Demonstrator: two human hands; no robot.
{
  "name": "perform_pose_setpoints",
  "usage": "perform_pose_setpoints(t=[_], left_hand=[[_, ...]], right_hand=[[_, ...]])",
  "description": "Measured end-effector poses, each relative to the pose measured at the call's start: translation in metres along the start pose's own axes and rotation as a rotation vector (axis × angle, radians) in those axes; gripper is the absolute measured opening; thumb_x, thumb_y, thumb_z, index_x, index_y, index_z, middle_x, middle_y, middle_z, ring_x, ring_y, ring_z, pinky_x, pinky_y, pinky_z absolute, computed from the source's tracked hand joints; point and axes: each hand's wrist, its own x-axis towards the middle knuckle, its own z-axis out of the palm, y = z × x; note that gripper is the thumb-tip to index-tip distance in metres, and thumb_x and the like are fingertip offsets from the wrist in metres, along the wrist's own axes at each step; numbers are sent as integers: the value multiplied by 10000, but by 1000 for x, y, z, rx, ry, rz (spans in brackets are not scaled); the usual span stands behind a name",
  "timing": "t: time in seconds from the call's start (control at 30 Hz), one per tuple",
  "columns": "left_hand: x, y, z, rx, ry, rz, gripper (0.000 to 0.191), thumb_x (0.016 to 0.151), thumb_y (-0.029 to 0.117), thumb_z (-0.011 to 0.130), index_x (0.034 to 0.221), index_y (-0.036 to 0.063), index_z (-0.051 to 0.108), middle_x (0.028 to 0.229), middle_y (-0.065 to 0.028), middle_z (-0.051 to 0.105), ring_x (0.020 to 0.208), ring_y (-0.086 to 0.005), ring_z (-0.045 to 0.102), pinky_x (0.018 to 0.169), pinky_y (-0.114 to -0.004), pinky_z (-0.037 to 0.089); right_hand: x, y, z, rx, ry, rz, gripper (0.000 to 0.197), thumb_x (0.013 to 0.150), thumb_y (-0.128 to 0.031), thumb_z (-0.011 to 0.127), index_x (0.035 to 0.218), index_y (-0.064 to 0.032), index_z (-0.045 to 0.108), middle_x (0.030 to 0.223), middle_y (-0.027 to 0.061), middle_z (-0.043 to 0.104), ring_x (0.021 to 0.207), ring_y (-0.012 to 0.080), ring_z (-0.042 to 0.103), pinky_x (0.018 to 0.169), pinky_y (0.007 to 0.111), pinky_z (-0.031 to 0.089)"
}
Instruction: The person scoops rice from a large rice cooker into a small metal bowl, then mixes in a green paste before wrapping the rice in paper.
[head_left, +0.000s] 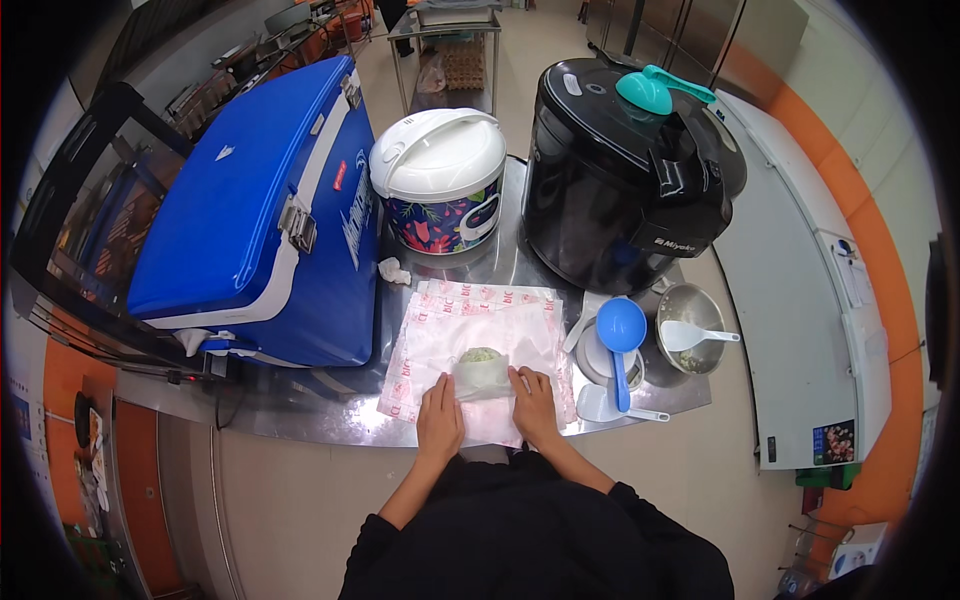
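A pale greenish mound of rice (479, 355) lies on a white inner wrapping sheet (525, 322). The sheet's near edge, a folded translucent flap (482, 377), covers the front of the mound, while its top still shows. At the flap's left end, my left hand (440, 421) pinches the sheet. My right hand (535, 405) grips its right end in the same way. Beneath lies a stack of printed food wrapping papers (401, 382) with red lettering.
Right of the papers, a blue ladle (621, 330) rests on a small white scale (592, 360), near a white rice paddle (600, 405) and a steel bowl (709, 352). Behind stand a blue cooler box (217, 202), a floral rice cooker (442, 225) and a large black Miyako rice cooker (592, 202).
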Motion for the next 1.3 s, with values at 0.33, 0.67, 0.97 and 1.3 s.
perform_pose_setpoints(t=[0.33, 0.67, 0.97, 1.3], left_hand=[[46, -22, -22, -86, -147, -124, 247, 802, 97, 515, 1023, 19, 594, 1064, -155, 568, 987, -334, 508, 883, -407, 396], [111, -24, 9, -111, -263, 58, 265, 783, 135, 545, 1027, 46, 596, 1070, -126, 552, 988, -305, 518, 864, -407, 399], [159, -55, 29, 15, -544, 283, 292, 757, 226, 670, 961, 22, 623, 956, -151, 618, 971, -326, 557, 866, -404, 425], [122, -20, -7, -345, -384, 294, 87, 754, 84, 659, 832, 46, 660, 779, -92, 579, 728, -254, 601, 654, -322, 484]], right_hand=[[16, 43, -17, 30, 0, 413, 283, 724, -171, 677, 903, 22, 573, 1043, 210, 390, 993, 364, 388, 869, 446, 344], [92, 65, -10, 85, -304, 540, 258, 726, -207, 688, 863, -19, 579, 895, 208, 619, 779, 357, 592, 730, 408, 462], [71, 23, -33, -3, 403, 100, 230, 751, 14, 576, 973, 1, 517, 875, 142, 552, 853, 315, 533, 778, 395, 434], [14, -25, -4, 208, 83, -223, 350, 775, 2, 584, 1124, 19, 572, 998, 139, 564, 949, 286, 539, 806, 336, 471]])
